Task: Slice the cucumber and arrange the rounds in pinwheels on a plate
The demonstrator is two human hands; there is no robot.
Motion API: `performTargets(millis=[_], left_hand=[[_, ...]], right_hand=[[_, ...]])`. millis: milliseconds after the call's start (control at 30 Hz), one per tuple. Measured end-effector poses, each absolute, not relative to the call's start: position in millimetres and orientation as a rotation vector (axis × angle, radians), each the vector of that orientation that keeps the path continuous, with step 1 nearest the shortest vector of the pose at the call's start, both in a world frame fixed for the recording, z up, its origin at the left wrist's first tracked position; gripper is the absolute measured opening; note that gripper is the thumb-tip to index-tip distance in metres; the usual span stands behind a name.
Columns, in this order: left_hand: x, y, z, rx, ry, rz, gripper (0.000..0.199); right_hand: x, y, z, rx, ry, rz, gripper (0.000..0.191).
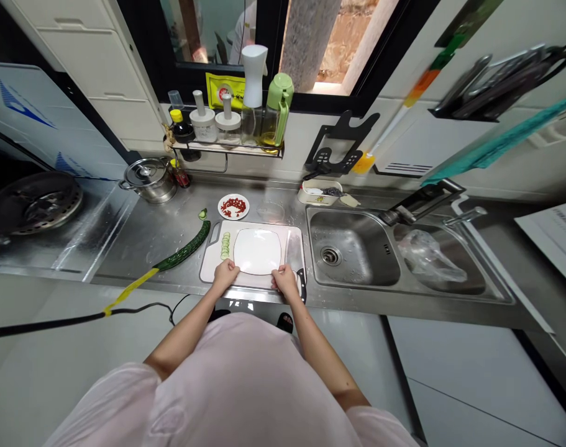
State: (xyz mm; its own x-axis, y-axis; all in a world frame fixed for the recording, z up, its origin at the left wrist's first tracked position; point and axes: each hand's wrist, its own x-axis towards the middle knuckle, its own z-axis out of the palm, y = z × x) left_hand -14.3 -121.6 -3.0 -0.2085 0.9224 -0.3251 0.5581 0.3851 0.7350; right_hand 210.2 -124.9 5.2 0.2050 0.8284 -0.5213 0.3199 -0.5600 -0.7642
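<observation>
A white square plate (257, 251) rests on or just above a pale cutting board (210, 264). My left hand (225, 275) pinches the plate's near left corner, and my right hand (285, 280) pinches its near right corner. Cucumber slices (225, 246) lie in a row on the board, left of the plate. To the right, a knife (294, 251) lies on the board, its black handle pointing toward me beside my right hand. A long cucumber (184, 249) sits on the counter left of the board, with a small cut end piece (202, 214) behind it.
Behind the board stands a round plate of chopped red pieces (233, 207). A steel pot (150, 180) and a black wok (31, 202) are at the left. The double sink (352, 248) is at the right, holding a plastic bag (425, 256). Bottles and jars line a wall shelf (231, 149).
</observation>
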Motion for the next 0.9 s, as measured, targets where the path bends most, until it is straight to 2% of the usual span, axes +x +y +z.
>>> performTargets(millis=[200, 433, 633, 900], left_hand=[[-15.8, -122.6, 8.0, 1.282, 1.9, 0.593, 0.006], [-38.7, -119.6, 20.9, 1.384, 2.061, 0.62, 0.012], [-55.8, -116.8, 19.1, 1.471, 2.182, 0.624, 0.015], [-51.2, -116.4, 17.8, 1.577, 2.275, 0.517, 0.024]], right_hand=[[212.6, -125.2, 6.3, -2.043, -1.156, 1.296, 0.025], [224.0, -125.2, 16.9, -2.095, -1.583, 0.794, 0.027], [229.1, -127.7, 27.4, -2.026, -1.551, 0.756, 0.034], [232.2, -131.6, 22.7, -1.983, -1.521, 0.741, 0.032]])
